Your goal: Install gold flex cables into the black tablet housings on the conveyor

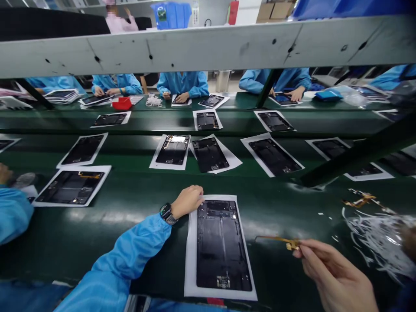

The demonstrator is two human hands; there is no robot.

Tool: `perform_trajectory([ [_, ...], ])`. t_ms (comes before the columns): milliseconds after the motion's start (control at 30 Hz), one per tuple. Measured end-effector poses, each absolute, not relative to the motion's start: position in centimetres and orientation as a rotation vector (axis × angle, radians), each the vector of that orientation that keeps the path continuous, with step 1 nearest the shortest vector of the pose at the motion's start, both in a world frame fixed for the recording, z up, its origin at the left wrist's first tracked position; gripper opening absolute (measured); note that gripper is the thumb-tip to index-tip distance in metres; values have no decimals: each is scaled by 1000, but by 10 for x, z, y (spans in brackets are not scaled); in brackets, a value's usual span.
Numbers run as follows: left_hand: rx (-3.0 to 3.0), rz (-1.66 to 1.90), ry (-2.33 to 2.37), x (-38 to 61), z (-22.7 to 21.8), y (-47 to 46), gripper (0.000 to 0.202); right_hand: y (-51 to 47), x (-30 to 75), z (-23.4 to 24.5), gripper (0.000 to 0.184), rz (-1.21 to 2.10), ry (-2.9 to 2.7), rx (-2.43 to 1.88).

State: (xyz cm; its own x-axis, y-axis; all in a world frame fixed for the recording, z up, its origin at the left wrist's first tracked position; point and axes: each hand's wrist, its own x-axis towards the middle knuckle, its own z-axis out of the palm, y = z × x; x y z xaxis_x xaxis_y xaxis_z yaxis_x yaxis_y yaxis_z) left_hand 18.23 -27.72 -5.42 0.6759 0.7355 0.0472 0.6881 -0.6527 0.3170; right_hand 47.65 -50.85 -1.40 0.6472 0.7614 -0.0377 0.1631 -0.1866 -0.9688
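In front of me a black tablet housing [222,247] lies on a white paper sheet [191,268], its inner side facing up. My left hand [188,200] rests at the top left corner of the sheet and housing. Its fingers are curled together, and whatever they grip there is hidden. To the right of the housing, my right hand [338,271] pinches a thin amber flex cable [292,244] between thumb and forefinger. The cable's long narrow end points left above the green surface, apart from the housing.
Loose flex cables [362,199] and a heap of white strips [380,238] lie at the right. Several housings on paper [209,154] line the green conveyor ahead. A dark post [351,151] slants down at right. A co-worker's sleeve [14,214] is at left; others sit opposite.
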Motion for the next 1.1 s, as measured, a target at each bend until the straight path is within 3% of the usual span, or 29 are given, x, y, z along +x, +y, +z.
perform_trajectory([
  [200, 2274, 699, 977, 193, -26, -322, 16, -487, 459, -6, 32, 1123, -666, -1555],
  [367, 1922, 645, 715, 207, -15, -358, 38, -459, 439, 10, 31, 1392, -938, -1469],
  [433, 1782, 628, 675, 206, -15, -365, 50, -446, 429, 17, 31, 1396, -1126, -1496],
  [533, 1642, 605, 630, 206, -16, -368, 62, -425, 415, 26, 26, 1153, -1451, -1498],
  [667, 1576, 631, 693, 210, -27, -368, 43, -399, 401, 32, 21, 779, -1743, -1486],
  [767, 1551, 672, 777, 209, -34, -367, 19, -380, 395, 32, 20, 935, -1791, -1438],
  [900, 1676, 739, 891, 194, -33, -368, 3, -356, 386, 22, 22, 1145, -1666, -1414],
  [1100, 1755, 683, 1077, 172, -38, -369, 4, -327, 375, 1, 25, 1308, -1661, -1389],
])
